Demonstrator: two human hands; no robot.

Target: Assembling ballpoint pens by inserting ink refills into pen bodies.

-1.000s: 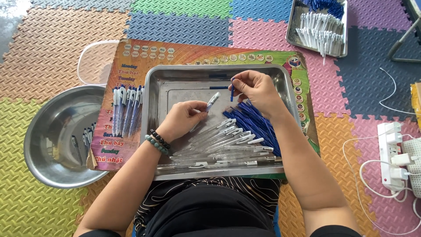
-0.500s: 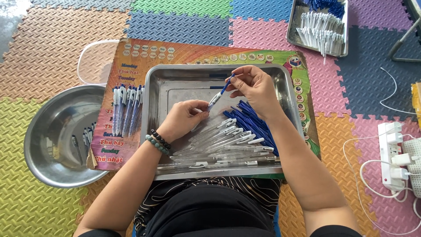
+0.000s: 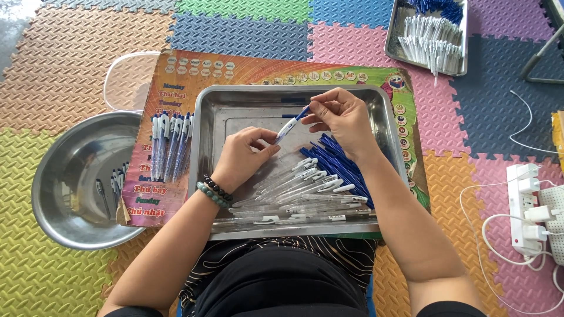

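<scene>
Your left hand (image 3: 244, 154) pinched pen barrel (image 3: 288, 127) over steel tray (image 3: 388, 126) centre | right hand (image 3: 341, 114) fingers gripped blue refill (image 3: 303, 113) entering its tip | barrel looked light, slick, stiff; refill thin, bendy: grip near joint.

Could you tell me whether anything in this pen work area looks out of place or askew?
Little stands out. The hands, left hand and right hand, hold one pen over the steel tray. The clear barrels and blue refills lie in loose heaps. One white piece pokes over the far tray edge.
</scene>
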